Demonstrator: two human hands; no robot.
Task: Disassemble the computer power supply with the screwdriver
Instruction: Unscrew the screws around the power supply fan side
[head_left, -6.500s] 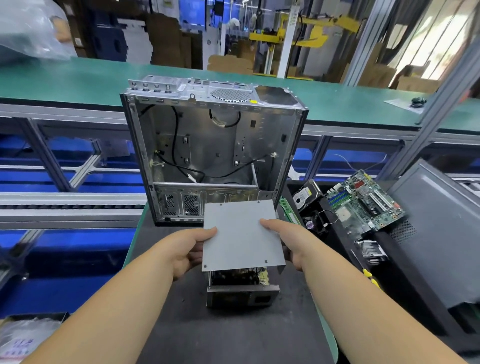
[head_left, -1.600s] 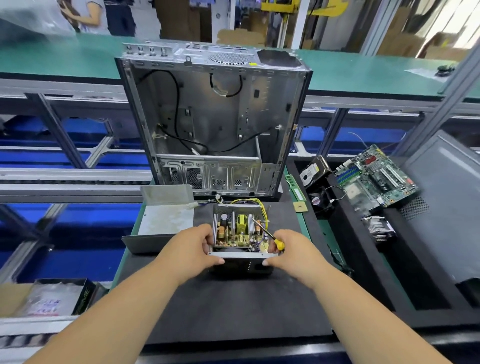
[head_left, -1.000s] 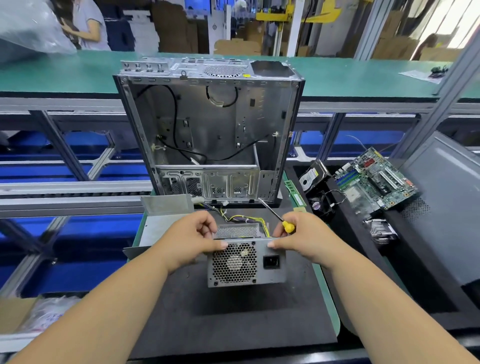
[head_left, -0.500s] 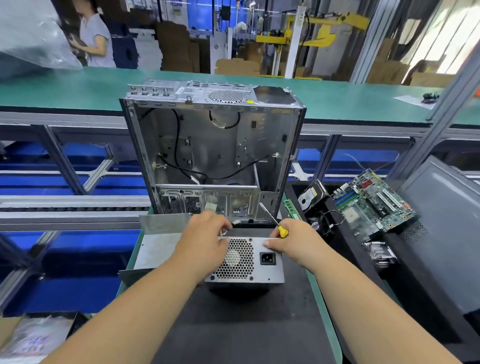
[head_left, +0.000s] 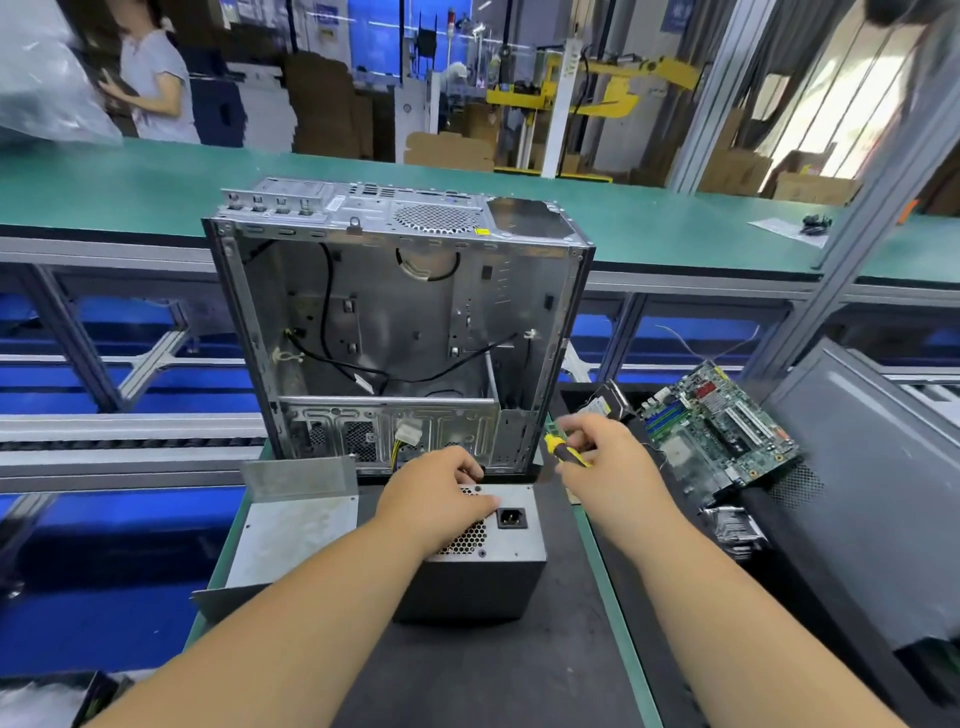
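The grey power supply (head_left: 511, 540) stands on end on the black mat, its fan grille and power socket facing up. My left hand (head_left: 434, 499) lies over the grille and grips the unit's far top edge. To the right of the unit, lifted off it, my right hand (head_left: 605, 467) holds the yellow-handled screwdriver (head_left: 563, 451); its shaft is hidden. The removed grey cover (head_left: 288, 535) lies to the left of the unit.
An open, empty computer case (head_left: 400, 332) stands upright just behind the power supply. A motherboard (head_left: 717, 426), a hard drive (head_left: 605, 408) and loose parts lie in the black tray at right. A grey side panel (head_left: 872, 493) leans at far right. A green conveyor (head_left: 156, 182) runs behind.
The lid came off and went to the left. The unit was tipped up onto its end. My right hand has let go of it and lifted away to the right with the screwdriver.
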